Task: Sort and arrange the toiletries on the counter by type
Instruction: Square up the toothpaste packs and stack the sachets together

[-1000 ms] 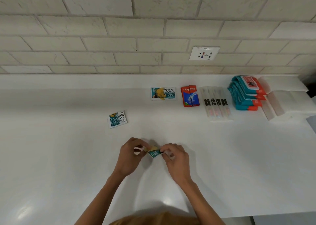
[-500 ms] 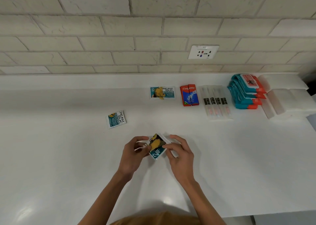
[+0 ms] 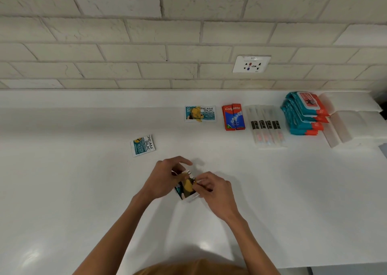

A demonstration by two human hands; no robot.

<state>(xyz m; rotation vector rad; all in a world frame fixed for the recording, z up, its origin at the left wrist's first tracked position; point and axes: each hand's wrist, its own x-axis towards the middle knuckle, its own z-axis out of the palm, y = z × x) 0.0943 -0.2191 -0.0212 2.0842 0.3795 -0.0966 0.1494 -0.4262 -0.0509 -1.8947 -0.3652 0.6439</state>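
Note:
A teal, white and yellow conditioner sachet (image 3: 186, 188) is pinched between my left hand (image 3: 165, 179) and my right hand (image 3: 213, 190), just above the middle of the white counter (image 3: 62, 191). Part of the sachet is hidden by my fingers. A second sachet (image 3: 143, 145) lies alone to the upper left of my hands. Along the back lies a row: a flat double sachet (image 3: 200, 113), red toothpaste sachets (image 3: 234, 117), several wrapped toothbrushes (image 3: 266, 126), and a stack of teal and red wet-wipe packs (image 3: 303, 113).
White folded packs (image 3: 354, 124) sit at the far right end of the row. A brick wall with a power socket (image 3: 252, 63) rises behind a raised ledge. The counter's front edge runs near my arms at the lower right.
The sachet between my hands has turned from lying edge-on to showing its printed face, tilted more upright. My hands stayed close together in the same spot.

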